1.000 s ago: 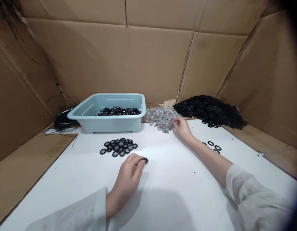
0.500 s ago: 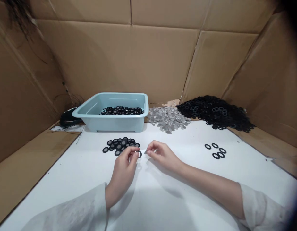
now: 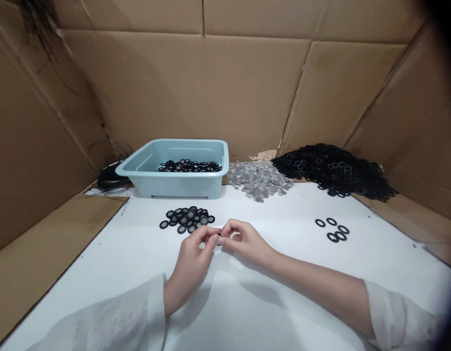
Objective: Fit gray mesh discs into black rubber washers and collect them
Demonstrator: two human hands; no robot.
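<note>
My left hand (image 3: pixel 194 256) and my right hand (image 3: pixel 245 240) meet fingertip to fingertip over the white sheet (image 3: pixel 276 302). Together they pinch a small black ring (image 3: pixel 218 238), mostly hidden by the fingers. The right fingers are closed; whether they also hold a grey mesh disc I cannot tell. Just beyond the hands lies a small cluster of black rings with grey centres (image 3: pixel 187 219).
A light blue tub (image 3: pixel 174 183) holding more rings stands at the back left. Beside it lie a heap of grey mesh discs (image 3: pixel 258 179) and a large pile of black rings (image 3: pixel 335 169). Several loose rings (image 3: pixel 333 229) lie right. Cardboard walls (image 3: pixel 225 92) surround everything.
My right hand came back from the grey disc heap to the middle and met my left hand. The left hand lifted its ring and moved slightly forward.
</note>
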